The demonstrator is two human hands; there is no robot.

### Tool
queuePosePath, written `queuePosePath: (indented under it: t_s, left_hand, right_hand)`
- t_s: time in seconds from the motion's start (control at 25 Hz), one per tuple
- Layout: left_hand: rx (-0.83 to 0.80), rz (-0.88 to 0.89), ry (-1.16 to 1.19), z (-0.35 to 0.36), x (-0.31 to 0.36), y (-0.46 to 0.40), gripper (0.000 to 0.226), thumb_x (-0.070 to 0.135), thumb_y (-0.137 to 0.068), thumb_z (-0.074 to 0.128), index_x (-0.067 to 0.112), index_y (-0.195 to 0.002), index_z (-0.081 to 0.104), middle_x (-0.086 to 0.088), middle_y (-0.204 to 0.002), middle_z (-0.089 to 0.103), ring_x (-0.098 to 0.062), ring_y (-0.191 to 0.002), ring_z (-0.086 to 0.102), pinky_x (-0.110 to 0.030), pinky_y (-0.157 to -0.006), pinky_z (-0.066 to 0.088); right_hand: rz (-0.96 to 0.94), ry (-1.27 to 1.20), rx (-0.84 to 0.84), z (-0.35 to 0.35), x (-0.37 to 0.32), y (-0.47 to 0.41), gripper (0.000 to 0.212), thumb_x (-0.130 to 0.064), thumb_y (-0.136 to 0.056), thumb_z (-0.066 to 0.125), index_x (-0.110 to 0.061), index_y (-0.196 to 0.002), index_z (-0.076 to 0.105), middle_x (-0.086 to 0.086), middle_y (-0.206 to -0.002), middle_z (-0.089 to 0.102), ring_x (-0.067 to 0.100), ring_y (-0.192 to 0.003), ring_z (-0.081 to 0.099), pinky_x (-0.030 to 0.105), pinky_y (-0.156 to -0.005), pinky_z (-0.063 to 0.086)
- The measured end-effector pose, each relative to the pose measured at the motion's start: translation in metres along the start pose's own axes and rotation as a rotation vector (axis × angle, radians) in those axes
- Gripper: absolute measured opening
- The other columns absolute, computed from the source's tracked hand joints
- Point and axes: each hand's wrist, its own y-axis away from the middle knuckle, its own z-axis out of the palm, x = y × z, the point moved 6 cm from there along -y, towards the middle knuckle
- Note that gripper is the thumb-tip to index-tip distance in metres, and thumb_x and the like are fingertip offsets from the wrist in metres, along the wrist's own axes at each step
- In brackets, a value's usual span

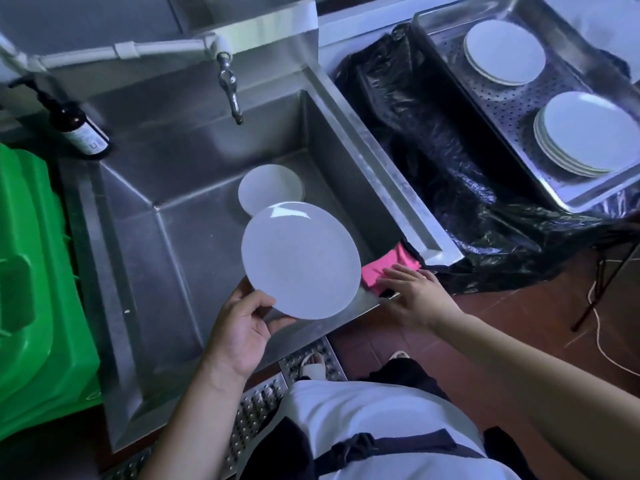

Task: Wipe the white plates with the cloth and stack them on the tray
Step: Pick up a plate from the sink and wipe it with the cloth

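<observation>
— What is held over the sink?
— A round, smooth white plate (pixel 300 260) is gripped at its near rim by the left hand (pixel 242 332), thumb on top, fingers (pixel 282 323) curled beneath; it is tilted above the brushed stainless-steel sink (pixel 166 209).
— And the cloth?
— A pink cloth (pixel 384 268) is draped over the sink's right front corner; it is touched by the right hand (pixel 415 292), fingers straight and slightly spread.
— Where are the other plates?
— A short stack (pixel 270 190) is seen in the basin. Two glossy stacks (pixel 504 51) (pixel 588 133) are set on the perforated metal tray (pixel 485 98), beside crinkled black plastic sheeting (pixel 433 161).
</observation>
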Motion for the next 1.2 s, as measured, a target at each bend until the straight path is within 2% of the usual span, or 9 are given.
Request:
queuePosePath:
  t_s: [0.16,0.28,0.4,0.52,0.64,0.84,0.96,1.08,1.2]
  left_hand:
    - [-0.06,0.013,-0.085,0.041,0.004,-0.005,0.047,-0.009,-0.085,0.05,0.017,-0.12,0.066,-0.009,-0.111,0.064,-0.03,-0.11,0.058,-0.042,-0.064,0.062]
    - [-0.145,0.008,-0.184,0.096,0.007,-0.004,0.058,-0.003,-0.072,0.059,0.018,-0.126,0.065,-0.013,-0.112,0.065,-0.031,-0.104,0.059,-0.043,-0.064,0.062]
    - [-0.253,0.01,-0.278,0.158,-0.001,-0.005,0.064,0.0,-0.071,0.058,0.018,-0.133,0.061,-0.013,-0.124,0.068,-0.033,-0.104,0.063,-0.048,-0.071,0.06]
    - [-0.335,-0.036,-0.335,0.21,-0.023,-0.008,0.068,-0.003,-0.067,0.065,0.01,-0.133,0.057,-0.016,-0.111,0.07,-0.041,-0.09,0.053,-0.047,-0.06,0.057]
    - [-0.368,-0.118,-0.363,0.258,-0.061,-0.012,0.064,-0.003,-0.064,0.064,0.005,-0.127,0.054,-0.022,-0.1,0.066,-0.035,-0.075,0.042,-0.039,-0.051,0.057]
    - [-0.404,-0.122,-0.486,0.322,-0.103,-0.014,0.051,-0.012,-0.075,0.068,0.007,-0.121,0.058,-0.024,-0.109,0.069,-0.033,-0.079,0.067,-0.042,-0.057,0.061]
    - [-0.4,-0.116,-0.531,0.361,-0.112,-0.023,0.043,-0.009,-0.089,0.054,0.01,-0.126,0.063,-0.017,-0.118,0.072,-0.029,-0.094,0.072,-0.046,-0.067,0.062]
    - [-0.464,-0.095,-0.661,0.407,-0.11,-0.034,0.048,0.0,-0.085,0.053,0.015,-0.128,0.069,-0.01,-0.122,0.073,-0.025,-0.117,0.066,-0.054,-0.098,0.054]
    - [-0.476,-0.058,-0.756,0.453,-0.109,-0.055,0.05,0.011,-0.075,0.057,0.021,-0.121,0.073,-0.004,-0.121,0.074,-0.017,-0.115,0.067,-0.048,-0.099,0.053]
  right_hand:
    - [0.181,-0.618,0.193,-0.082,0.013,0.01,0.032,-0.04,-0.097,0.06,-0.024,-0.122,0.071,-0.006,-0.127,0.068,0.01,-0.114,0.061,0.029,-0.095,0.047]
    - [0.354,-1.196,0.149,-0.133,0.045,0.029,0.034,-0.043,-0.097,0.059,-0.024,-0.124,0.067,0.0,-0.121,0.069,0.02,-0.107,0.067,0.043,-0.093,0.056]
    - [0.419,-1.429,0.137,-0.164,0.09,0.062,0.038,-0.044,-0.096,0.058,-0.017,-0.12,0.067,0.007,-0.111,0.073,0.026,-0.098,0.07,0.048,-0.087,0.058]
    - [0.468,-1.537,0.231,-0.171,0.14,0.099,0.04,-0.042,-0.095,0.059,-0.011,-0.116,0.07,0.013,-0.1,0.07,0.027,-0.086,0.066,0.043,-0.078,0.059]
    - [0.53,-1.617,0.285,-0.166,0.19,0.132,0.04,-0.043,-0.093,0.061,-0.01,-0.114,0.072,0.011,-0.092,0.066,0.027,-0.078,0.063,0.04,-0.074,0.056]
    - [0.592,-1.692,0.378,-0.174,0.245,0.17,0.033,-0.036,-0.095,0.06,-0.01,-0.108,0.075,0.009,-0.086,0.066,0.022,-0.072,0.063,0.036,-0.068,0.058]
    - [0.61,-1.671,0.469,-0.193,0.274,0.176,0.029,-0.032,-0.096,0.06,-0.009,-0.107,0.073,0.009,-0.086,0.067,0.022,-0.071,0.064,0.039,-0.071,0.058]
    - [0.612,-1.62,0.522,-0.216,0.303,0.165,0.027,-0.033,-0.095,0.061,-0.011,-0.104,0.074,0.008,-0.088,0.068,0.023,-0.074,0.064,0.047,-0.082,0.058]
    - [0.627,-1.539,0.541,-0.243,0.336,0.143,0.027,-0.038,-0.093,0.063,-0.015,-0.096,0.076,0.004,-0.091,0.07,0.025,-0.083,0.066,0.05,-0.093,0.053]
